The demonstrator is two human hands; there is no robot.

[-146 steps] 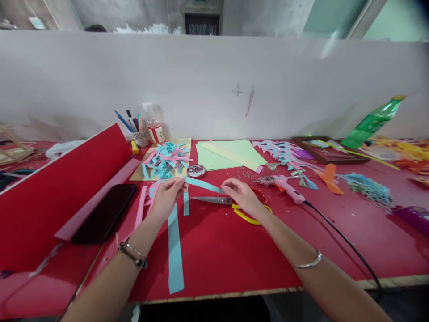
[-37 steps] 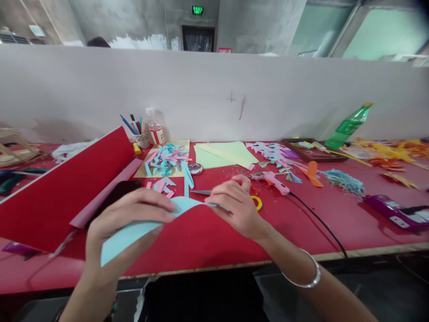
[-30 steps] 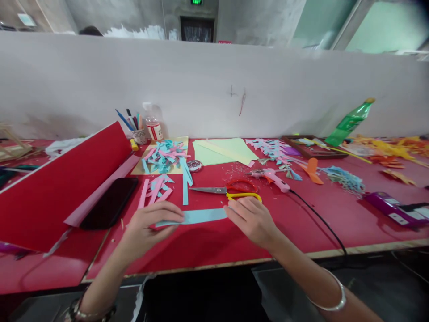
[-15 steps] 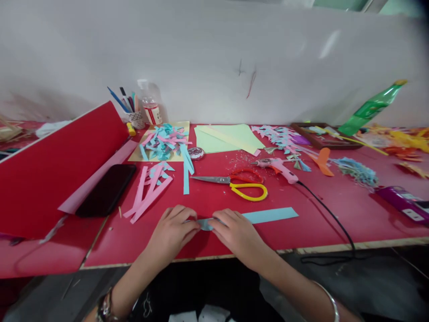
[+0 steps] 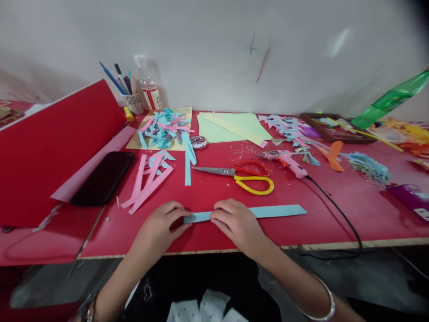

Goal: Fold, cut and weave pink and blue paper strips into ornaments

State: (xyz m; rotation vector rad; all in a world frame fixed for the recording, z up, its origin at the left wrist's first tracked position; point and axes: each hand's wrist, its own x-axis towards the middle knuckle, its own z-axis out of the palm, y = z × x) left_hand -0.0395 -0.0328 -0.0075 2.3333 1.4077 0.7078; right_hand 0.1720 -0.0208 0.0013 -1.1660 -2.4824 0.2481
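A light blue paper strip (image 5: 281, 211) lies crosswise near the front edge of the red table. My left hand (image 5: 164, 223) pinches its left end between thumb and fingers. Farther along the strip, my right hand (image 5: 236, 223) grips it with fingers bent over it, hiding part of its length; the rest runs out flat to the right. Beyond the hands lie scissors (image 5: 231, 172) with one red and one yellow handle. Left of them are loose pink paper strips (image 5: 147, 192) and a blue paper strip (image 5: 187, 172).
A pink glue gun (image 5: 286, 161) with a black cord lies at the right. At the left are a black phone (image 5: 103, 179) and a red board (image 5: 56, 152). Curled paper pieces (image 5: 164, 129), green paper sheets (image 5: 231, 125), a pen cup (image 5: 134, 103) and a green bottle (image 5: 392, 103) stand farther back.
My left hand has moved left, away from the right hand, and more of the blue strip shows flat between them. The camera view has shifted slightly.
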